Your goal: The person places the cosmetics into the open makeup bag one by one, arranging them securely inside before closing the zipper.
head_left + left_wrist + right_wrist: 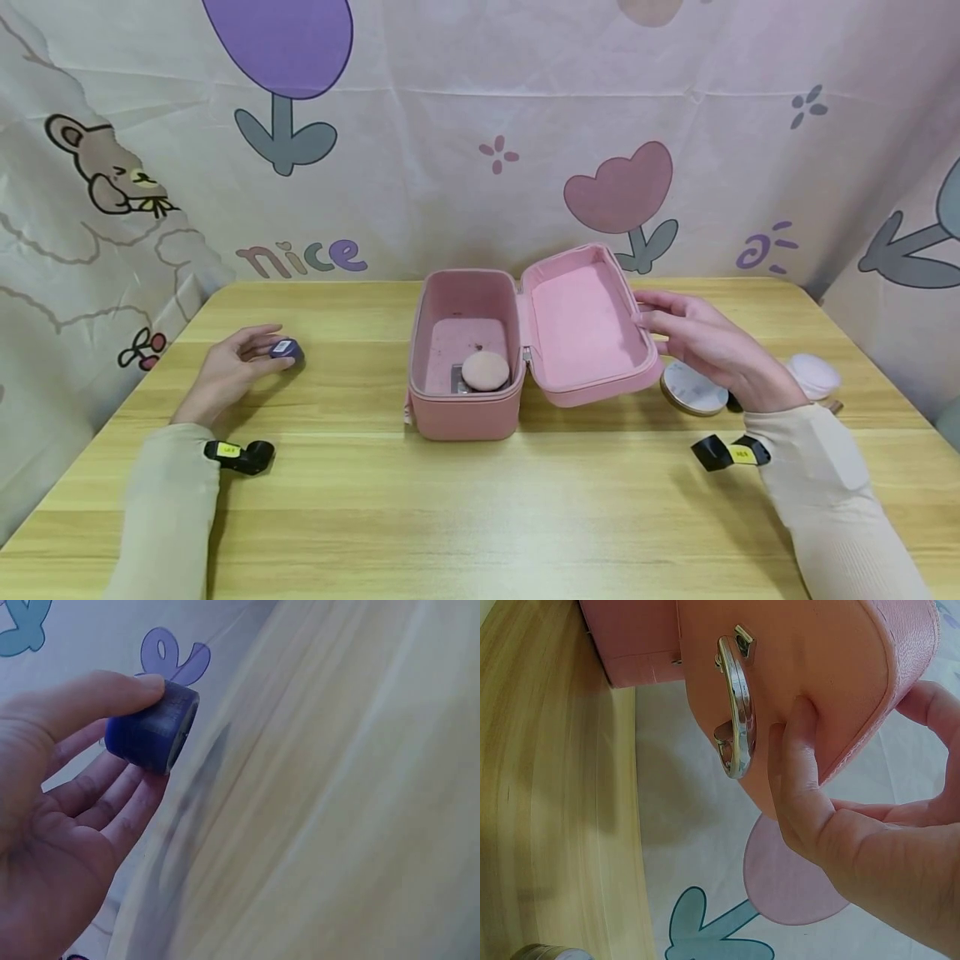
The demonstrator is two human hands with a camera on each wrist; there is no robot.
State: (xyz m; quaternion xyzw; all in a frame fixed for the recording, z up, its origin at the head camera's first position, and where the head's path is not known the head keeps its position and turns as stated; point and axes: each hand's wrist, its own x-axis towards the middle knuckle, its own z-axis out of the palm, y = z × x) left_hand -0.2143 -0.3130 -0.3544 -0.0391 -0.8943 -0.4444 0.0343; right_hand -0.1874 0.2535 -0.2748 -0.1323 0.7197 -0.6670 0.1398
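On the left of the head view, my left hand [234, 372] pinches a small dark blue jar-like container [287, 349] between thumb and fingers. A white label shows on it in that view, and the left wrist view shows its blue side [146, 735]. A pink cosmetic case [465, 419] stands at the middle with its lid [581, 321] swung out to the right. My right hand [708, 346] grips the lid's outer edge. In the right wrist view the lid's outside carries a shiny metal handle [739, 709]. Inside the case lie a round beige puff [485, 371] and a small greyish item, partly hidden.
Near my right hand, a round tin with a pale top [692, 390] and a white rounded item [813, 375] lie on the wooden table [360, 517]. Small dark and brown pieces sit beside them, partly covered by my wrist. A printed cloth [450, 192] hangs behind the table.
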